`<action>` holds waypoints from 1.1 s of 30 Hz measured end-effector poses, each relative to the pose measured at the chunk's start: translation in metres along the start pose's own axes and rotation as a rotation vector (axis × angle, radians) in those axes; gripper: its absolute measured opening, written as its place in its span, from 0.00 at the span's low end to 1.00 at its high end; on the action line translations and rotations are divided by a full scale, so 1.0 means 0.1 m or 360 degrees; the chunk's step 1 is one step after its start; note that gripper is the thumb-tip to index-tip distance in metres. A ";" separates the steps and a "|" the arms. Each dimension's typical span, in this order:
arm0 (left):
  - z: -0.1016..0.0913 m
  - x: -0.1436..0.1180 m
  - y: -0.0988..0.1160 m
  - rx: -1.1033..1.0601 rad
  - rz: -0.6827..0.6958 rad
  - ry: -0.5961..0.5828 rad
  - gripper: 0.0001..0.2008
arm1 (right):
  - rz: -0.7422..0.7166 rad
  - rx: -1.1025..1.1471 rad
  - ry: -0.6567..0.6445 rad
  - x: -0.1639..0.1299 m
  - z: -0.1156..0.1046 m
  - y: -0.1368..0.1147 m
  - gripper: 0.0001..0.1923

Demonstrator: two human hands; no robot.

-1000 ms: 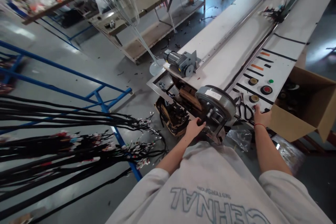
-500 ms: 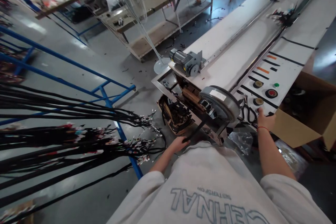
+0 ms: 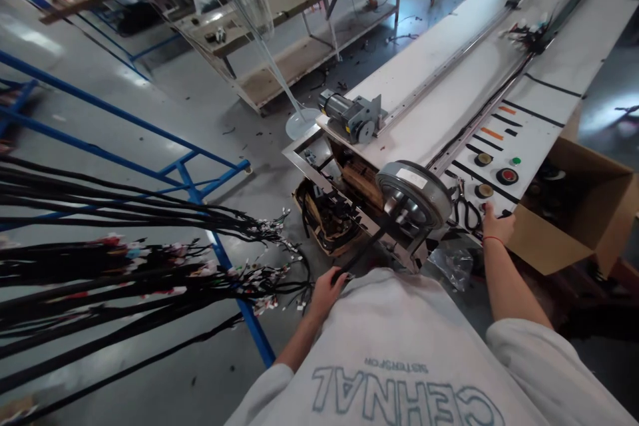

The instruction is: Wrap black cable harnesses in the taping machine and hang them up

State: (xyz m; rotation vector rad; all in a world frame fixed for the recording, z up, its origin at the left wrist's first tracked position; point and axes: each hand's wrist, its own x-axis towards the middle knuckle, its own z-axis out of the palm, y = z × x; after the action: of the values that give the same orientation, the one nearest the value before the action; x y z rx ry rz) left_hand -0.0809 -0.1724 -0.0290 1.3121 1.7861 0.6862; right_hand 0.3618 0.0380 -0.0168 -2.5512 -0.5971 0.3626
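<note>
Head view: left hand (image 3: 327,291) grips a black strap (image 3: 367,247) running up to the round drum (image 3: 413,192) at the bench's near end; right hand (image 3: 496,225) presses the control panel (image 3: 492,160), fingers flat. Steady tension seems wise.

2 hands (image 3: 327,293), 1 cardboard box (image 3: 564,239), 1 round drum (image 3: 414,190), 4 panel buttons (image 3: 506,176) (1 red).

blue rack frame (image 3: 192,176), black cable bundles (image 3: 100,266), white panel (image 3: 504,140) with red button (image 3: 506,176), brown carton (image 3: 574,226).
</note>
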 end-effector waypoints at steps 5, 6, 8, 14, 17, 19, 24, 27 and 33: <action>0.04 0.10 0.12 0.0023 0.0075 -0.0001 0.21 | -0.0004 0.0022 -0.0003 -0.03 -0.03 -0.02 0.35; 0.06 0.13 0.15 0.0028 0.0088 0.0002 0.21 | -0.0007 0.0027 0.0003 -0.03 -0.03 -0.01 0.35; 0.10 0.18 0.22 0.0036 0.0113 0.0007 0.20 | -0.0008 0.0031 0.0016 -0.03 -0.03 -0.01 0.35; 0.20 0.33 0.40 0.0021 0.0156 -0.0020 0.19 | -0.0013 0.0025 0.0044 -0.03 0.00 0.01 0.35; 0.25 0.41 0.51 -0.0017 0.0182 -0.0016 0.20 | -0.0016 0.0026 0.0046 -0.03 -0.01 0.00 0.34; 0.29 0.47 0.59 -0.0058 0.0198 -0.0019 0.20 | -0.0006 0.0015 0.0035 -0.03 -0.01 0.00 0.34; 0.40 0.61 0.76 -0.0151 0.0210 -0.0075 0.21 | -0.0009 0.0005 0.0011 -0.03 -0.01 0.01 0.34; 0.46 0.68 0.85 -0.0142 0.0198 -0.0099 0.21 | -0.0015 0.0002 0.0006 0.01 0.01 0.05 0.35; 0.58 0.83 0.98 -0.0289 0.0236 -0.0128 0.21 | -0.0032 -0.0032 -0.0026 0.06 0.04 0.04 0.37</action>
State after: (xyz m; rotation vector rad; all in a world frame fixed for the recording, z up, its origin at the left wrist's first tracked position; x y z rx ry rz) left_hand 0.0069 -0.0647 -0.0057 1.3379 1.5355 0.8448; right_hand 0.3665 0.0390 -0.0235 -2.5616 -0.6352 0.3727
